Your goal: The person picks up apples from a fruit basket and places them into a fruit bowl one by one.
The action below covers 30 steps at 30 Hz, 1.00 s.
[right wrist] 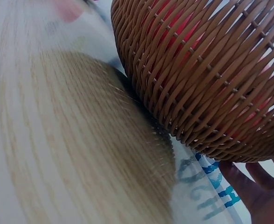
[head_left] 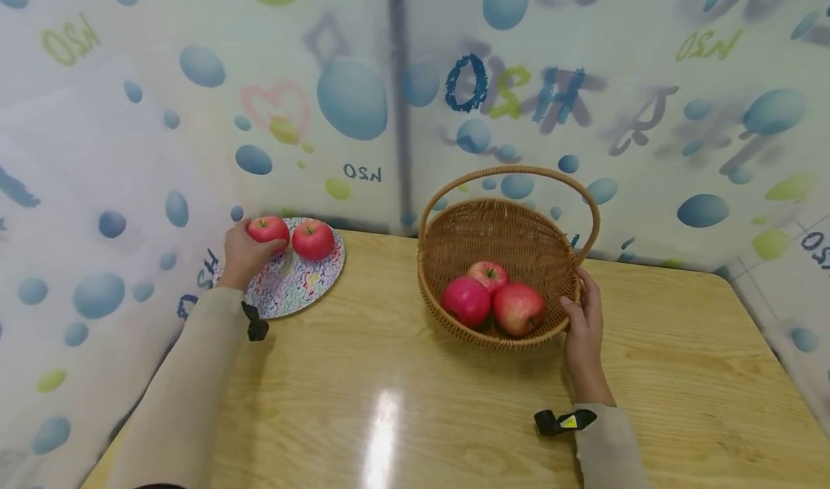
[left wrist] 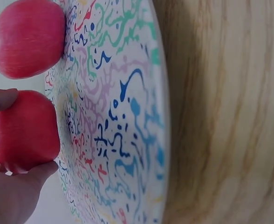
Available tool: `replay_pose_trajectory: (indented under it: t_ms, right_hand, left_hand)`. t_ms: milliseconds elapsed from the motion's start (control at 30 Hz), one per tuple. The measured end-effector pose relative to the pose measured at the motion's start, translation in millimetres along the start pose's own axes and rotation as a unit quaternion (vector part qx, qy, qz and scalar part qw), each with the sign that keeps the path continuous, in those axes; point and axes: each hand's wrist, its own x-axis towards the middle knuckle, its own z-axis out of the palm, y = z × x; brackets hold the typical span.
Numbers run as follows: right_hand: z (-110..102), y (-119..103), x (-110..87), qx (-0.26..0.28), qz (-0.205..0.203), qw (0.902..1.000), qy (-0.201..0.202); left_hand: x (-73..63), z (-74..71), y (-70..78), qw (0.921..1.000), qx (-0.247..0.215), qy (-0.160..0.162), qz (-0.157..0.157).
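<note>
At the left, my left hand (head_left: 241, 255) grips a red apple (head_left: 269, 230) over the patterned plate (head_left: 285, 298). Thumb and fingers lie on opposite sides of this apple (left wrist: 27, 133) in the left wrist view. Close beside it on the plate sits a second red apple (head_left: 314, 241). My right hand (head_left: 586, 334) holds the right side of a wicker basket (head_left: 499, 233), thumb at the rim. Three red apples (head_left: 465, 302) lie together in the basket's bottom. From the right wrist, the woven wall (right wrist: 197, 84) hides most of them.
A wooden table (head_left: 363, 359) carries the plate and basket. The basket's tall arched handle (head_left: 509, 170) stands up over it. Behind the table rises a pale sheet wall (head_left: 363, 35) printed with blue drops and lettering, which also runs along the left side.
</note>
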Motion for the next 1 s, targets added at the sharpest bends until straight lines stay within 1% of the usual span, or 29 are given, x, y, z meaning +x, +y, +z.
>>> replay_pose_trajectory:
  t_ms: [233,300,533,667,800,1000]
  right_hand:
    - [0.3,1.0,-1.6,0.012,-0.011,0.9999,-0.005]
    - [0.8,0.7,-1.8,0.005,-0.012,0.9999,-0.006]
    - [0.7,0.9,0.1,-0.001,-0.014,0.9999,-0.003]
    - [0.2,0.3,0.9,-0.002,-0.009,0.9999,-0.005]
    - [-0.8,0.6,1.4,-0.001,-0.009,0.9999,-0.003]
    - [-1.8,3.0,2.9,0.001,-0.014,0.9999,-0.001]
  left_hand:
    - [2.0,3.2,-6.1,0.9998,-0.007,-0.013,0.015]
    - [3.1,4.0,-6.5,0.9997,-0.008,-0.013,0.018]
    - [6.5,6.5,-7.5,0.9996,-0.02,-0.018,0.009]
    - [8.0,6.8,-7.6,0.9989,-0.034,-0.033,0.004]
    - [9.9,7.3,-6.7,0.998,-0.038,-0.05,0.007]
    - [11.2,9.7,-3.9,0.9979,-0.034,-0.056,-0.002]
